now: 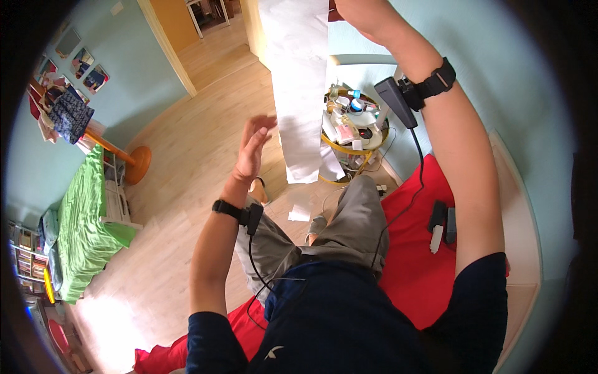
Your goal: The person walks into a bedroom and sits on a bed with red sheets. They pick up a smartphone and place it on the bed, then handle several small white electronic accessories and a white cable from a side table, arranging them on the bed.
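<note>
A long white sheet, apparently paper [301,93], hangs in front of me and runs out past the top of the head view. Its lower end dangles above the floor between my knees. Beside its left edge is my left hand [254,147], fingers slightly bent and thumb apart, with nothing visible in the palm. The fingertips meet the sheet's edge, but contact is unclear. My right hand [357,11] is raised to the right of the sheet at the top rim. Its fingers are cut off, so any grip is hidden. A small dark red thing [333,11] shows there.
A round yellow-framed table [345,148] behind the sheet carries bottles, cables and a mouse [365,134]. Paper scraps [299,213] lie on the wooden floor [168,210]. Small devices [437,215] rest on the red cover [406,271] at my right. Cables trail from both wrist straps.
</note>
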`<action>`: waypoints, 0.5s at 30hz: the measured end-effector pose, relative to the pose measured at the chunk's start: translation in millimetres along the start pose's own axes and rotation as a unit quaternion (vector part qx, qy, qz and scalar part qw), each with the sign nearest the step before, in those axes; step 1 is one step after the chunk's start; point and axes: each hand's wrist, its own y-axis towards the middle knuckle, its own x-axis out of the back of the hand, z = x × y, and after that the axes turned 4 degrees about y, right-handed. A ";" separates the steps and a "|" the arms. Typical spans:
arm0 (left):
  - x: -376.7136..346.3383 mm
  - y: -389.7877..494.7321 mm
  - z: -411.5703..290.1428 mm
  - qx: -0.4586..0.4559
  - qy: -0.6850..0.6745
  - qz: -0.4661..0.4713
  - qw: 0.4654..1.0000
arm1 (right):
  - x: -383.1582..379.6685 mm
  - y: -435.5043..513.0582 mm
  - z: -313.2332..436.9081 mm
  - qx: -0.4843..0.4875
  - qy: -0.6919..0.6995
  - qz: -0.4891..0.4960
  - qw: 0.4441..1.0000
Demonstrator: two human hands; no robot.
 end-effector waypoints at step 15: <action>-41.0 65.0 -24.6 0.186 -0.037 -0.010 0.982 | 26.3 -44.3 0.1 0.040 0.011 0.086 0.995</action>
